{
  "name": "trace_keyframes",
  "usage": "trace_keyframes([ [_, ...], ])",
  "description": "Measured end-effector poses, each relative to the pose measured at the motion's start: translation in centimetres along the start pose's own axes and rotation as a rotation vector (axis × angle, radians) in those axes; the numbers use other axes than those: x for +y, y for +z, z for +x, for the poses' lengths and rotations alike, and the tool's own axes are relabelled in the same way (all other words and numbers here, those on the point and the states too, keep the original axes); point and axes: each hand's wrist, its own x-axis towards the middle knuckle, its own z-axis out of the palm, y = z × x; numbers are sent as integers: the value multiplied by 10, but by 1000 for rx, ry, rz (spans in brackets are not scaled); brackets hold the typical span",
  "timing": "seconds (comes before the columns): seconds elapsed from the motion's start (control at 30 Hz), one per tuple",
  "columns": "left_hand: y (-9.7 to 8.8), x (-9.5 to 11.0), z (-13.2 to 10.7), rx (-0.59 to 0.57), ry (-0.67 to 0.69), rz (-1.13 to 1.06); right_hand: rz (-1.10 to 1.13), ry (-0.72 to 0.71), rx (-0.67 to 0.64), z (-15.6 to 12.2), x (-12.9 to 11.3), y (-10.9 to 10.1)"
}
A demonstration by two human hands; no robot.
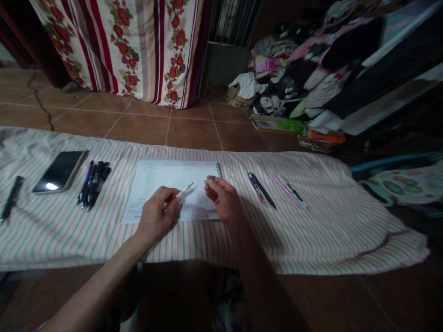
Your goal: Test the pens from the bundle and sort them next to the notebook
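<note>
A white pen point(182, 192), slim and pale, sits pinched in the fingers of the left hand point(156, 216), its tip angled up and to the right over a spiral notebook point(173, 184). The notebook lies open and flat on a pink-and-white striped cloth point(311, 230) spread across a brown tiled floor point(194, 131), with its wire binding at the far right corner. The left hand is curled closed round the pen and rests on the lower part of the page. The right hand point(223, 199) hovers just beside the pen's tip, fingers bent loosely inward and thumb near the forefinger; whether it holds something small cannot be told.

To the left on the cloth lie a bundle of dark pens point(93, 184), a smartphone point(59, 171) with its screen dark, and a lone black pen point(11, 199) near the edge. To the right of the notebook lie a pair of dark pens point(261, 190) and, farther on, a pink and green pair point(290, 191). Behind hang a floral curtain point(138, 46) and a heap of clothes point(304, 64).
</note>
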Motion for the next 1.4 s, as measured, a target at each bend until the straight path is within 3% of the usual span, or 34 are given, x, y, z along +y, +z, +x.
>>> trace_keyframes([
  [0.17, 7, 5, 0, -30, 44, 31, 39, 52, -58, -3, -6, -3],
  [0.63, 16, 8, 0, -37, 47, 39, -16, 6, -165, -9, -11, -6],
  [1.4, 16, 7, -1, -44, 47, 49, -138, -39, -179, -9, -9, -7],
])
